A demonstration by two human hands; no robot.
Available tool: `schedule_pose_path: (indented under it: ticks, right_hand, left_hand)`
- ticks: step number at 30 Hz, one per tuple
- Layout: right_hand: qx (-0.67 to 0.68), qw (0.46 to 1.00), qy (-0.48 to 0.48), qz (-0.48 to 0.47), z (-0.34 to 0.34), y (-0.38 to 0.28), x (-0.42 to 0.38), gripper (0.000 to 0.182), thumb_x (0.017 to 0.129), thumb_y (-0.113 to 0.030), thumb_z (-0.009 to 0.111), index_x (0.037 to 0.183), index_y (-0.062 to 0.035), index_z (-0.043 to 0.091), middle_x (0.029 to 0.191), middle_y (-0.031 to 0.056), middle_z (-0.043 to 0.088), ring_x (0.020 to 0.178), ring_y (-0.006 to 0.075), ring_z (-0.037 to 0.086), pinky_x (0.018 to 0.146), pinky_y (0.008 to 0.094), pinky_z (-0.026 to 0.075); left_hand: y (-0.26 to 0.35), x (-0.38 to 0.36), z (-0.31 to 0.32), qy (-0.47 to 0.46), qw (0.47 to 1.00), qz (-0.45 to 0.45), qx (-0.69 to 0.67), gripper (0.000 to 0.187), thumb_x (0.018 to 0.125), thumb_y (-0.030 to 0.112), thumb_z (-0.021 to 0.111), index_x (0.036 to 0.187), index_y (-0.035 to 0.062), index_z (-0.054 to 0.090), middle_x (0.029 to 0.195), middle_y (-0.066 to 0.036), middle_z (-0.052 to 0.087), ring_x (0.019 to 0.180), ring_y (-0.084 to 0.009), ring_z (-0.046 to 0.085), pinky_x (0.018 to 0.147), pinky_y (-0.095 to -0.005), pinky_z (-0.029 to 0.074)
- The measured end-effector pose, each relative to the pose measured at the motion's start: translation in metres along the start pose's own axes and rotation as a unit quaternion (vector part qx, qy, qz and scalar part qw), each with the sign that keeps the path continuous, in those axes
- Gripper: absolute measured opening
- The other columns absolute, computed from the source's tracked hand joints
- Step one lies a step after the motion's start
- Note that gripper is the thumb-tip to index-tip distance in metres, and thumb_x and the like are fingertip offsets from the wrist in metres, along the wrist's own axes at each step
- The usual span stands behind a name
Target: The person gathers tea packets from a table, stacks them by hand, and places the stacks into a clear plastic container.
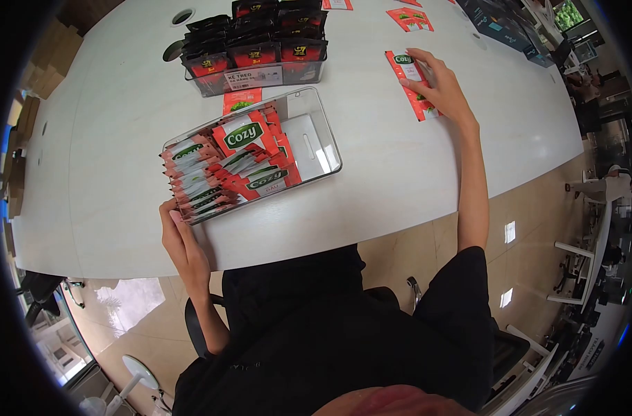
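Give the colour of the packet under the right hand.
The packet is red with white and green; head view.

At eleven o'clock, black-and-red sachets (254, 54) are packed in a see-through bin (303, 75). Dark boxes (500, 29) are set between one and two, cardboard boxes (56, 59) are piled at ten, and a distant person (614, 186) is seen at three.

The right hand (442, 92) covers part of a Cozy packet (408, 71); some fingers of the left hand (186, 246) are hidden. The top edge crops a red sachet (338, 3), and a distant person (616, 186) (far right) is blurred.
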State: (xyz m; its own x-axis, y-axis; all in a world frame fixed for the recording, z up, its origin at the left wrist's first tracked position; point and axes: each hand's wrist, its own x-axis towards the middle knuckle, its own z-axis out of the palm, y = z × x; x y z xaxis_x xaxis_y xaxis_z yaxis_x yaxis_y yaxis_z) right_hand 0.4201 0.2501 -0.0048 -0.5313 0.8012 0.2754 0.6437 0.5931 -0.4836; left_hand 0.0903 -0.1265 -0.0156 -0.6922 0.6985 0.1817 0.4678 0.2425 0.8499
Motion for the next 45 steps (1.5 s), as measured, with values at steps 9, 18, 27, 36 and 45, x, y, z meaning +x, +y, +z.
schedule_pose_path:
  ticks: [9, 18, 27, 36, 45]
  right_hand:
    - [0.059, 0.991, 0.047, -0.111, -0.002, -0.023, 0.0, 0.067, 0.076, -0.01, 0.084, 0.137, -0.0125, 0.055, 0.13, 0.009, 0.052, 0.117, 0.0267, 0.06, 0.096, 0.0388, 0.056]
    - [0.296, 0.93, 0.173, -0.131, -0.001, -0.068, 0.008, 0.047, 0.091, 0.004, 0.067, 0.135, -0.0023, 0.055, 0.136, 0.0085, 0.055, 0.109, 0.0142, 0.061, 0.09, 0.0296, 0.057]
    - [0.4, 0.89, -0.004, -0.217, 0.04, -0.208, -0.015, 0.029, 0.089, 0.006, 0.066, 0.117, -0.0014, 0.066, 0.108, 0.0063, 0.057, 0.102, 0.0154, 0.062, 0.079, 0.0269, 0.062]
    - [0.153, 0.94, -0.025, -0.305, 0.042, -0.221, -0.012, 0.024, 0.085, -0.005, 0.071, 0.108, -0.007, 0.072, 0.093, 0.0071, 0.068, 0.091, 0.025, 0.058, 0.082, 0.0372, 0.047]
    - [0.131, 0.914, -0.017, -0.384, 0.044, -0.218, -0.01, 0.023, 0.091, -0.017, 0.068, 0.112, -0.0131, 0.074, 0.094, 0.0021, 0.072, 0.103, 0.0233, 0.058, 0.09, 0.0368, 0.042]
  left_hand:
    - [0.005, 0.001, 0.003, 0.017, 1.0, 0.024, 0.006, 0.031, 0.109, 0.019, 0.033, 0.114, -0.0029, 0.054, 0.093, -0.012, 0.062, 0.087, -0.0178, 0.054, 0.085, -0.0292, 0.043]
    - [0.012, 0.001, 0.0, 0.012, 1.0, 0.008, -0.007, 0.03, 0.108, 0.019, 0.036, 0.113, -0.003, 0.056, 0.087, -0.012, 0.062, 0.077, -0.0167, 0.052, 0.074, -0.0298, 0.043]
    - [0.009, 0.001, -0.001, -0.01, 1.0, 0.014, -0.022, 0.029, 0.108, 0.019, 0.034, 0.115, -0.0016, 0.053, 0.087, -0.007, 0.058, 0.078, -0.0121, 0.045, 0.074, -0.0251, 0.038]
    - [0.008, 0.003, 0.003, 0.011, 0.998, 0.028, -0.049, 0.024, 0.107, 0.017, 0.04, 0.107, -0.0015, 0.056, 0.076, -0.006, 0.05, 0.068, -0.0128, 0.042, 0.064, -0.0283, 0.038]
    - [0.013, 0.003, 0.001, -0.004, 0.999, 0.02, -0.032, 0.025, 0.107, 0.017, 0.04, 0.108, -0.0028, 0.056, 0.082, -0.011, 0.057, 0.073, -0.0176, 0.049, 0.07, -0.0302, 0.043]
